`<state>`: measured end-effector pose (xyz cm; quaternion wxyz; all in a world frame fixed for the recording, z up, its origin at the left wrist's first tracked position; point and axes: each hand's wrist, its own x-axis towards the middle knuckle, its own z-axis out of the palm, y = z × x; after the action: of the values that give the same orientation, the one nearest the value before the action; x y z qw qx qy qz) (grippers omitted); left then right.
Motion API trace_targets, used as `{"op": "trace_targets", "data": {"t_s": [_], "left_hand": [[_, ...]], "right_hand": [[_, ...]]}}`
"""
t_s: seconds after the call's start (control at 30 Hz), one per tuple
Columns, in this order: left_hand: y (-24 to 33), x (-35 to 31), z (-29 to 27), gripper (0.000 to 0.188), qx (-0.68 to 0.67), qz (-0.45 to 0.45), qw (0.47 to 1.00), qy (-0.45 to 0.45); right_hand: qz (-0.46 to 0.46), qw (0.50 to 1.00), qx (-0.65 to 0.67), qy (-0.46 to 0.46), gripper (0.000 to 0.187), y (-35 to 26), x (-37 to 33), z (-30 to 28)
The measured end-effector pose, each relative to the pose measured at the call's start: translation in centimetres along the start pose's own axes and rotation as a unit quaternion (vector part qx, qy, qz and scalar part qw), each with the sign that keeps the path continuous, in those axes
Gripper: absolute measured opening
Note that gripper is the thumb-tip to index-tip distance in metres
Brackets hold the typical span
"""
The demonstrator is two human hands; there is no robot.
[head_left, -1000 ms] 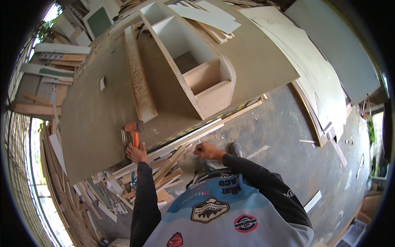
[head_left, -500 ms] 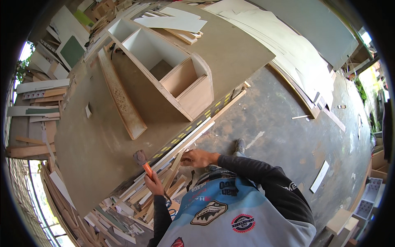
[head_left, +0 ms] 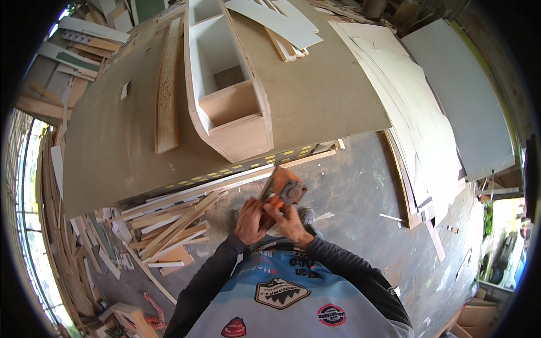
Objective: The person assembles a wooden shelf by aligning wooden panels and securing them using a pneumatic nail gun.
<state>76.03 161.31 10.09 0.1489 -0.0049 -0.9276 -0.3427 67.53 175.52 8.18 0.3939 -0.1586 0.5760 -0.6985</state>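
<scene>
In front of my body, over the floor by the table's near edge, I hold an orange and grey nail gun (head_left: 288,188), its round grey cap facing up. My left hand (head_left: 249,221) is closed at its left side, its fingers partly hidden. My right hand (head_left: 288,224) wraps round its orange handle from the right. Just beyond the tool, an open wooden cabinet (head_left: 239,139) with white-lined compartments and a rounded near end lies on the large brown table (head_left: 321,96). Neither hand touches the cabinet.
Left of the cabinet lies a long shallow wooden piece (head_left: 167,90). White panels (head_left: 276,22) rest at the table's far side, with a stack of white sheets (head_left: 406,107) to the right. Wood offcuts (head_left: 174,228) are piled below the table's near left edge.
The nail gun has moved right, from my left hand alone at the table edge to between both hands. My view has turned, and the cabinet appears closer to straight ahead.
</scene>
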Motion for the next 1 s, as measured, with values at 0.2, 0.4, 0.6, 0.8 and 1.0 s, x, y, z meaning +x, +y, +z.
{"op": "trace_targets", "data": {"t_s": [0.2,0.4,0.6,0.8,1.0], "left_hand": [[5.3,11.0,-5.0,0.078,0.395,0.027,0.918,-0.017],[0.6,18.9,-7.6,0.095,0.605,-0.004,0.794,0.051],[-1.8,17.5,-7.8,0.102,0.477,-0.031,0.875,0.072],[-1.9,18.3,-9.0,0.106,0.393,-0.003,0.912,0.117],[-1.7,18.6,-8.8,0.119,0.400,-0.032,0.904,0.149]], "right_hand": [[0.058,0.988,0.132,0.060,0.035,-0.7,0.8,-9.8],[0.005,0.980,0.160,0.115,0.036,-2.5,3.1,-11.0],[0.029,0.982,0.130,0.132,0.033,-3.2,4.0,-11.0],[0.036,0.981,0.122,0.144,0.024,-3.1,5.4,-12.4],[0.057,0.993,0.089,0.057,0.026,-4.0,7.9,-13.8]]}}
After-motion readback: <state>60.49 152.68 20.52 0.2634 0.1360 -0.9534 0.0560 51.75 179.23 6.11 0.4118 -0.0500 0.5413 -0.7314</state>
